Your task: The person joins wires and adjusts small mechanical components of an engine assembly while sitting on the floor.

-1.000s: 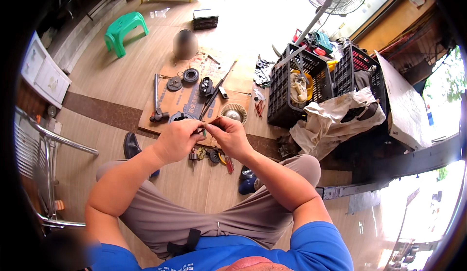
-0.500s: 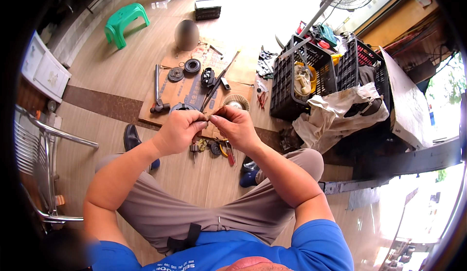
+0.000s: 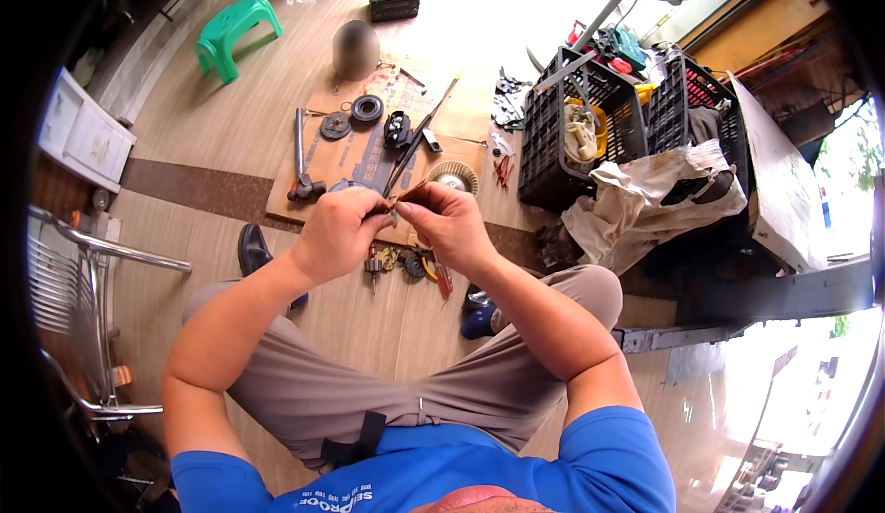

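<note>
My left hand and my right hand meet above the front edge of a cardboard sheet, thumbs and fingertips pinched close together. Between the fingertips is a small, thin piece with a green bit; its kind is too small to make out. Just beyond my right hand lies a pale, ribbed fan wheel. A hammer rests on the sheet past my left hand. Below the hands, on the floor, are a motor armature and a red-handled tool.
On the cardboard lie a black ring, a round disc, a black housing and a long rod. Black plastic crates and a draped cloth stand right. A green stool is far left; a metal chair is near left.
The fingertips have shifted slightly, and a green bit now shows between them. The whole view has tilted a little, so the surroundings sit slightly higher and to the right.
</note>
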### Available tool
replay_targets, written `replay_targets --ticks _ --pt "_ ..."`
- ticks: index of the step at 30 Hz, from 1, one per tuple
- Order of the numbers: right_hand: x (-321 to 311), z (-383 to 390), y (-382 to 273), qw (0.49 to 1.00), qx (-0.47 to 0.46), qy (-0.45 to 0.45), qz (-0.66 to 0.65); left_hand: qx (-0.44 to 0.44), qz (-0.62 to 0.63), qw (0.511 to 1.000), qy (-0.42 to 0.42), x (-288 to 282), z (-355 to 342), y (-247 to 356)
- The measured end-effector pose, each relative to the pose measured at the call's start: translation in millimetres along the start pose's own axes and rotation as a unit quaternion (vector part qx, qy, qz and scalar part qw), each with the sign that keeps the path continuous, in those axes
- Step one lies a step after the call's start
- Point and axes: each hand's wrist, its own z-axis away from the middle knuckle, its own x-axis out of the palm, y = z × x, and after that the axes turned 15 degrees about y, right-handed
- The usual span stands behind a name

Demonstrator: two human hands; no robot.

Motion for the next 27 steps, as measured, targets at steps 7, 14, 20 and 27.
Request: replay_targets --ticks 7,14,20,27 --pt "-10.3 -0.2 -3.4 0.999 0.029 -0.017 0.015 -0.008 0.027 0.999 -0.030 -4.7 -3.6 6.9" --pt "-10.3 2.5 -5.9 0.997 -0.034 -0.074 -0.018 -0.371 0.387 0.826 -0.173 -6.5 2.0 -11.4" --pt "-8.7 -1.7 4.1 1.000 -0.019 -0.012 0.004 -0.218 0.219 0.948 -0.075 3.0 2.6 -11.0" --pt "-10.0 -4.4 1.5 0.997 0.039 -0.048 -0.038 -0.081 0.041 0.996 -0.014 -6.3 -5.7 0.0"
